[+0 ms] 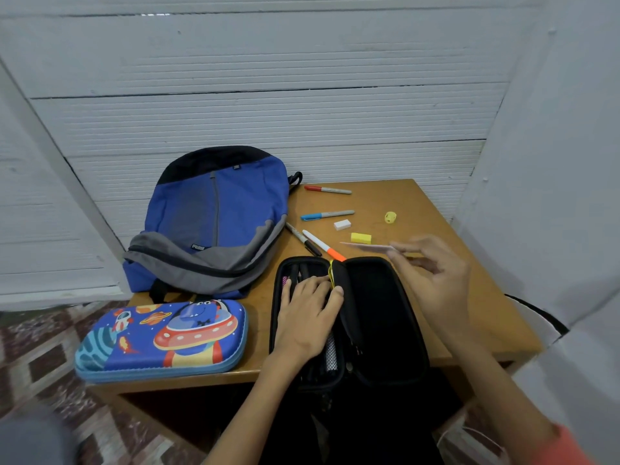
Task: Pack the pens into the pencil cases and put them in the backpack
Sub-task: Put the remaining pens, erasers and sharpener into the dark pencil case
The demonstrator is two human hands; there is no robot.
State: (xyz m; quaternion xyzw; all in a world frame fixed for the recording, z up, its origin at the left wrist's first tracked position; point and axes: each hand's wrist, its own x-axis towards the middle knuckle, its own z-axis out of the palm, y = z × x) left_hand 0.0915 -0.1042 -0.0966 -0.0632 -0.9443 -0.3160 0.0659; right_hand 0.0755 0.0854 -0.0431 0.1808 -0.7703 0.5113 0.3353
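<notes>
Pressing pens into the open black pencil case (385, 317)

Left hand (308, 317) lies flat, fingers straight, on pens (297, 273) inside, counter (419, 203) centre. Right hand (436, 276) pinches thin pink card (365, 247), 1 o'clock. Loose markers (327, 214) at 12, backpack (214, 223) at 10.

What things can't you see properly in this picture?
- Head view: what lies in the left half of the black pencil case is mostly covered by the left hand.
- Head view: the pink flat thing pinched by the right hand is blurred and edge-on; what it is cannot be told.
- Head view: the space pencil case and the backpack look closed, so their insides are hidden.
</notes>
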